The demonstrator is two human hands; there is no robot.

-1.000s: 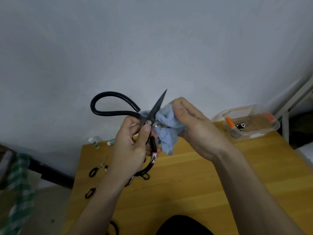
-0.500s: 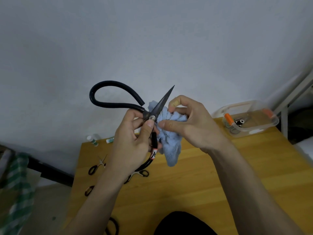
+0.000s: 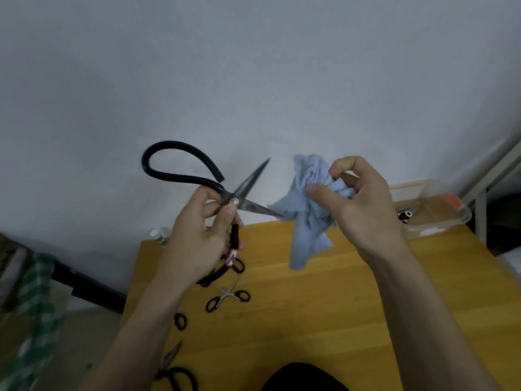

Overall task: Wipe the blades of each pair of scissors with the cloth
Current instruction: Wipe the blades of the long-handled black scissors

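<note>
My left hand (image 3: 197, 238) grips a large pair of black scissors (image 3: 242, 190) near the pivot, held up above the wooden table (image 3: 338, 306). Its blades are spread apart, one pointing up right, one pointing right. One big loop handle arches to the upper left. My right hand (image 3: 358, 198) pinches a bunched light-blue cloth (image 3: 307, 210) just right of the blades. The lower blade's tip touches the cloth's left edge. A small pair of black-handled scissors (image 3: 228, 294) lies on the table below, with another pair (image 3: 174, 368) at the near left edge.
A clear plastic box (image 3: 434, 210) with small items stands at the table's far right. A small white bottle (image 3: 160, 235) sits at the far left corner. Green checked fabric (image 3: 31, 306) hangs left of the table. A metal frame (image 3: 490, 176) rises at right.
My right hand has pulled the cloth off the blades and out to the right. The scissors' blades have opened wider, and the lower blade now shows bare.
</note>
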